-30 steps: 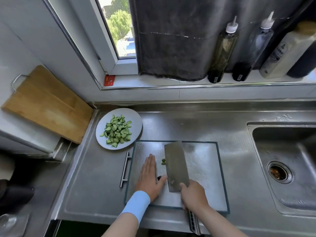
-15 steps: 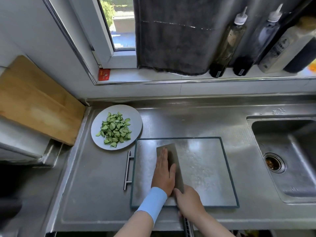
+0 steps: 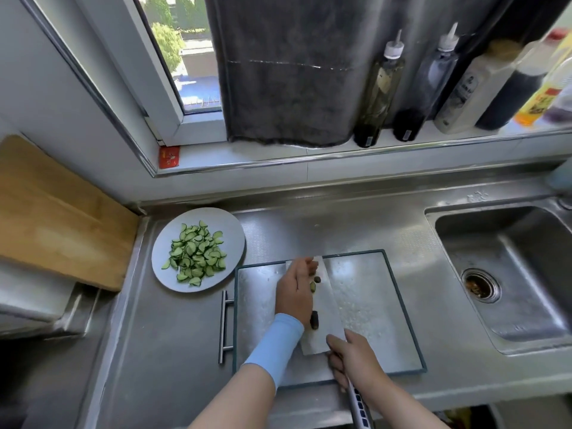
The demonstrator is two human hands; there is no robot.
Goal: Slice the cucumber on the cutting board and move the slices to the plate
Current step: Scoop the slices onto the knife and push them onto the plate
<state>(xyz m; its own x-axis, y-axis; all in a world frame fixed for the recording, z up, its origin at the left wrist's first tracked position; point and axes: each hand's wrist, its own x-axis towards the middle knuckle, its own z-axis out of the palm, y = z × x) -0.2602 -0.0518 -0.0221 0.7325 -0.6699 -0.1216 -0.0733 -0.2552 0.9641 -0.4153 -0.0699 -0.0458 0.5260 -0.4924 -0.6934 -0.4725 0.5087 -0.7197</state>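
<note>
A steel counter (image 3: 173,351) is seen from above. A wide cleaver (image 3: 328,308) is held nearly flat over the cutting board (image 3: 371,305). A few last cucumber pieces (image 3: 313,286) are carried on its blade, with a dark end stub (image 3: 314,321) nearer the handle. The bulk of the cucumber slices (image 3: 196,255) is already heaped on the plate (image 3: 236,239), which is set just beyond the board's far left corner. The pieces are judged to be light, wet and slippery, and easily slid off smooth steel. They are therefore best pinned against the blade rather than pinched. The left hand (image 3: 294,289) is laid on the blade with its fingers mostly straight, touching the pieces at its edge; nothing is clasped by it. The right hand (image 3: 353,357) is wrapped closed around the cleaver's handle, at the board's near edge.
</note>
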